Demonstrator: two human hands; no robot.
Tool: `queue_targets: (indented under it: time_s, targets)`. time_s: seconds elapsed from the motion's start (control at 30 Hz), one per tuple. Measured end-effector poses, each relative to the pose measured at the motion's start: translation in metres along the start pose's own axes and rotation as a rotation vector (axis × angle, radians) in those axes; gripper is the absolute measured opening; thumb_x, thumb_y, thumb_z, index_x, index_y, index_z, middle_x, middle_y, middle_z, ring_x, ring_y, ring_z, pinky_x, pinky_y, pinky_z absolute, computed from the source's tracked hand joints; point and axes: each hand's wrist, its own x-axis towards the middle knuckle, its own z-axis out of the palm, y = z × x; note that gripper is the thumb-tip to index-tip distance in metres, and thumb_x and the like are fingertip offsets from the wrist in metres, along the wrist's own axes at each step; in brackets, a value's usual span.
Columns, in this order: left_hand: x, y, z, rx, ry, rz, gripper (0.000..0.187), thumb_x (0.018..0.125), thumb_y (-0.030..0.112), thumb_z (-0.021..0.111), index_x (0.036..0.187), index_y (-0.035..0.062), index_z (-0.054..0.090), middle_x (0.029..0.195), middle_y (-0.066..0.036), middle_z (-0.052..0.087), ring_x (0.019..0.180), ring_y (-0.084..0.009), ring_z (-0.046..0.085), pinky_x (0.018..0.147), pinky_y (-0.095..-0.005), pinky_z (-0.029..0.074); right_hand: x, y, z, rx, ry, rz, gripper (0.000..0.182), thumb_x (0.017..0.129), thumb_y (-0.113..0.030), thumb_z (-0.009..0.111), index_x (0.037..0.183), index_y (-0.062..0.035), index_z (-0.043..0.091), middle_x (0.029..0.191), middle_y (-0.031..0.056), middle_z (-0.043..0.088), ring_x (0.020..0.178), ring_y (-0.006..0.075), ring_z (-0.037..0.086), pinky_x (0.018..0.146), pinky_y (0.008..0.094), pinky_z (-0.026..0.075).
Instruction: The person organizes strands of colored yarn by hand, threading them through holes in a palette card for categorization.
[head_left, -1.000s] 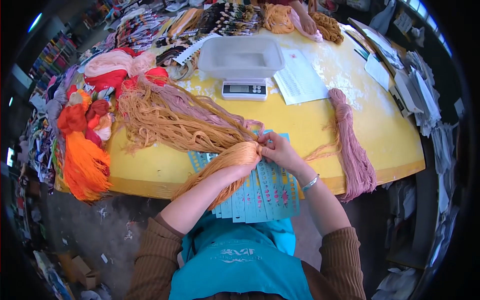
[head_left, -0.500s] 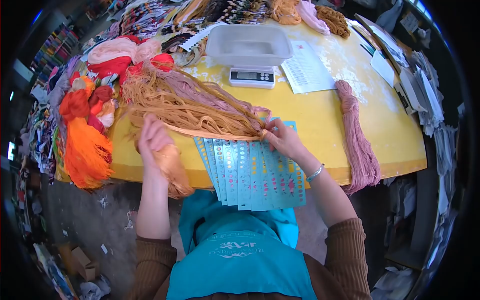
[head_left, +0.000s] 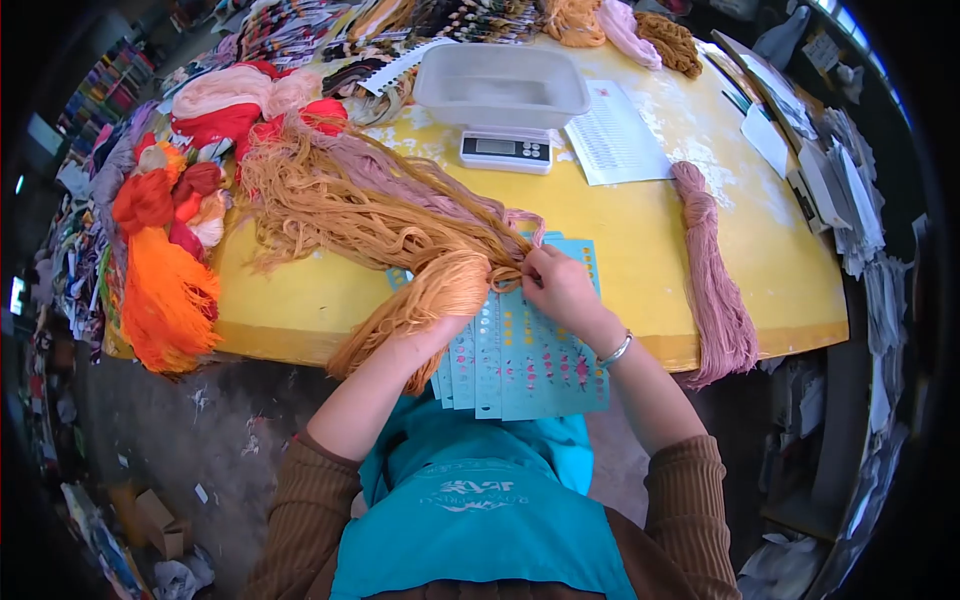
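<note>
Head view: peach thread (head_left: 430, 292) drapes over the left hand (head_left: 461, 318), its grip hidden; the right hand (head_left: 562, 288) pinches strands above the cards (head_left: 535, 365); uneven pulling could tangle them with the golden-brown bundle (head_left: 355, 222).

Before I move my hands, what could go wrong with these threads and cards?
The peach skein over your left forearm could tangle with the loose tan strands beside it. The teal cards reach past the table edge, so an arm might shift them. The bracelet on your right wrist may catch a thread.
</note>
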Motion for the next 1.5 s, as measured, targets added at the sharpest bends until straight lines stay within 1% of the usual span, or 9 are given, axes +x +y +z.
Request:
queue_targets:
  time_s: [0.27, 0.5, 0.63, 0.9, 1.1, 1.27, 1.37, 1.43, 1.5]
  targets:
    - [0.000, 0.039, -0.004, -0.224, -0.059, -0.070, 0.016, 0.093, 0.020, 0.060, 0.099, 0.0056, 0.061, 0.093, -0.008, 0.063, 0.088, -0.0202, 0.059, 0.079, -0.0360, 0.049, -0.004, 0.012, -0.011, 0.812, -0.099, 0.460, 0.005, 0.084, -0.005, 0.057, 0.083, -0.0019, 0.053, 0.075, 0.0033, 0.056, 0.065, 0.0137, 0.055, 0.060, 0.0278, 0.047]
    - [0.020, 0.038, -0.034, 0.142, -0.062, 0.075, 0.018, 0.087, 0.022, 0.065, 0.097, 0.0077, 0.064, 0.089, -0.011, 0.064, 0.086, -0.0256, 0.062, 0.080, -0.0378, 0.050, -0.006, 0.007, -0.009, 0.377, -0.010, 0.337, 0.012, 0.080, -0.007, 0.058, 0.090, -0.0030, 0.053, 0.078, 0.0089, 0.060, 0.065, 0.0218, 0.059, 0.061, 0.0344, 0.047]
    - [0.013, 0.010, -0.084, -0.829, -0.129, -0.545, 0.018, 0.089, 0.025, 0.067, 0.103, 0.0128, 0.064, 0.091, 0.003, 0.060, 0.079, -0.0045, 0.055, 0.060, -0.0197, 0.043, -0.005, -0.008, -0.007, 0.071, -0.046, 0.221, 0.023, 0.075, -0.014, 0.065, 0.093, -0.0055, 0.053, 0.081, 0.0101, 0.060, 0.070, 0.0262, 0.061, 0.063, 0.0370, 0.049]
    - [0.033, -0.014, -0.202, -0.822, 0.032, -0.609, 0.023, 0.087, 0.022, 0.069, 0.104, 0.0064, 0.064, 0.066, 0.006, 0.055, 0.045, -0.0024, 0.042, 0.040, -0.0170, 0.031, -0.002, -0.014, -0.015, 0.051, -0.066, 0.300, 0.029, 0.072, -0.019, 0.067, 0.095, -0.0075, 0.053, 0.080, 0.0088, 0.060, 0.072, 0.0276, 0.062, 0.063, 0.0395, 0.050]
    - [0.094, -0.083, -0.310, -0.938, 0.488, -0.492, 0.025, 0.082, 0.010, 0.069, 0.104, -0.0022, 0.064, 0.091, -0.009, 0.068, 0.079, -0.0201, 0.066, 0.070, -0.0265, 0.053, -0.002, -0.012, -0.015, 0.084, -0.053, 0.300, 0.030, 0.071, -0.014, 0.069, 0.095, -0.0063, 0.054, 0.072, 0.0061, 0.055, 0.065, 0.0224, 0.058, 0.059, 0.0348, 0.048]
    - [0.087, -0.214, -0.375, -0.787, 0.997, -0.501, 0.023, 0.085, 0.009, 0.064, 0.105, 0.0003, 0.064, 0.108, -0.009, 0.066, 0.100, -0.0216, 0.063, 0.087, -0.0290, 0.050, -0.002, -0.013, -0.012, 0.055, -0.042, 0.273, 0.030, 0.071, -0.017, 0.067, 0.097, -0.0078, 0.054, 0.076, 0.0070, 0.059, 0.070, 0.0262, 0.062, 0.062, 0.0383, 0.049]
    - [0.059, -0.120, -0.325, -0.818, 0.718, -0.433, 0.028, 0.090, 0.020, 0.059, 0.108, 0.0003, 0.065, 0.103, -0.007, 0.068, 0.099, -0.0173, 0.062, 0.086, -0.0303, 0.049, -0.003, -0.013, -0.010, 0.043, -0.036, 0.264, 0.031, 0.072, -0.018, 0.068, 0.098, -0.0082, 0.054, 0.078, 0.0073, 0.061, 0.070, 0.0261, 0.062, 0.062, 0.0386, 0.049]
    - [0.033, -0.076, -0.297, -1.323, 0.160, -0.245, 0.039, 0.094, 0.027, 0.051, 0.119, -0.0020, 0.060, 0.111, -0.011, 0.066, 0.102, -0.0201, 0.062, 0.089, -0.0331, 0.049, -0.003, -0.015, -0.009, 0.003, -0.040, 0.217, 0.033, 0.072, -0.019, 0.069, 0.100, -0.0083, 0.055, 0.080, 0.0078, 0.062, 0.070, 0.0261, 0.062, 0.062, 0.0387, 0.049]
    - [0.012, -0.004, -0.246, -1.421, 0.244, -0.237, 0.051, 0.096, 0.033, 0.046, 0.131, -0.0037, 0.050, 0.123, -0.016, 0.060, 0.111, -0.0254, 0.059, 0.093, -0.0371, 0.048, 0.000, -0.019, -0.010, -0.036, -0.041, 0.167, 0.034, 0.073, -0.021, 0.070, 0.101, -0.0083, 0.055, 0.082, 0.0082, 0.062, 0.070, 0.0261, 0.063, 0.062, 0.0389, 0.049]
